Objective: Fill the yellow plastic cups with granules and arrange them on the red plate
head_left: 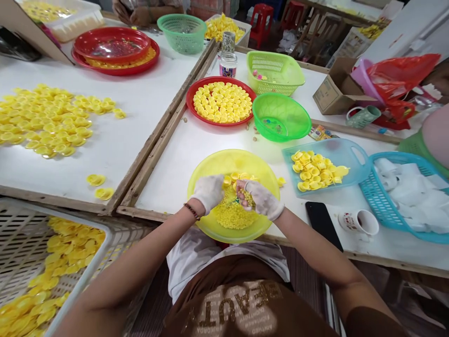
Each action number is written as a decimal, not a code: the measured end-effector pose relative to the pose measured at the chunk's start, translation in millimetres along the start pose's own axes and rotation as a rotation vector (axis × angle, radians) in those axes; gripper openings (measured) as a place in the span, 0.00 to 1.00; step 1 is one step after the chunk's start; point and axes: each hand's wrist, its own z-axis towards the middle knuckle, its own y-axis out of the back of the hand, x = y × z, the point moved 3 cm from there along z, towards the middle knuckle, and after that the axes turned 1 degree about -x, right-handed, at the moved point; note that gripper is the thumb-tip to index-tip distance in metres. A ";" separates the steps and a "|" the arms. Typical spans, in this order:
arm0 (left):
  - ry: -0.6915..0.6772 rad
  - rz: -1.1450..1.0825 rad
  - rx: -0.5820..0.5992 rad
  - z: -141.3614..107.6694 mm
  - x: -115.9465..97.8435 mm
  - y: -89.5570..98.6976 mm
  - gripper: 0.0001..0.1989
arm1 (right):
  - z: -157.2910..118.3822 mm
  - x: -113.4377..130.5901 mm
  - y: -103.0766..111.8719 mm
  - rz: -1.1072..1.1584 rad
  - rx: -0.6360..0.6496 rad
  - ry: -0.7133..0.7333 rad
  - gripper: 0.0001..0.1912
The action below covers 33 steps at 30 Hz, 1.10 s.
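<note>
A: Where is the work?

B: In the yellow basin [235, 160], at the near edge of the worktop [166, 164]. Yellow beads [235, 219] are heaped toward its six o'clock, and small yellow caps [227, 179] lie toward twelve.

A: And the hands?

B: Both gloved and over the basin. The right hand [261, 197], at three o'clock, is curled around a cluster of beads, its fingertips bare. The left hand [209, 192] is at nine, near the caps; its fingertips are hidden, so I can't tell whether it pinches anything.

A: What's around the basin?

B: At twelve, a red tray [190, 105] full of caps; at one, a green bowl [281, 105]. Toward two, a blue board [355, 164] bears more caps. Between three and four lies a black phone [323, 224], with a mug [352, 221] just beyond.
</note>
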 end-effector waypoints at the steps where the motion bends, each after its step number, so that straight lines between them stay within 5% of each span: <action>1: -0.040 0.055 0.018 -2.7 3.2 1.7 0.12 | 0.8 4.1 -0.9 0.059 -0.016 0.038 0.20; 4: -0.131 0.059 0.073 -17.5 8.4 1.8 0.17 | 3.6 19.1 -8.4 0.237 -0.072 0.209 0.24; 8: -0.054 -0.244 0.137 -38.3 9.7 -9.0 0.17 | 7.0 34.8 -25.3 0.326 -0.153 0.375 0.25; 15: -0.117 -0.433 0.140 -45.0 7.2 -18.9 0.14 | 13.4 32.7 -39.4 0.355 -0.189 0.593 0.19; 22: -0.164 -0.289 0.033 -49.3 6.0 -12.1 0.16 | 6.8 38.4 -31.1 0.352 -0.174 0.498 0.22; 28: -0.394 -0.197 -0.141 -53.4 4.2 2.5 0.15 | -8.5 28.0 -6.7 0.077 -0.201 0.397 0.21; 33: -0.450 -0.175 -0.168 -54.4 -1.4 0.4 0.13 | -13.2 16.5 -1.9 -0.508 -0.236 0.402 0.17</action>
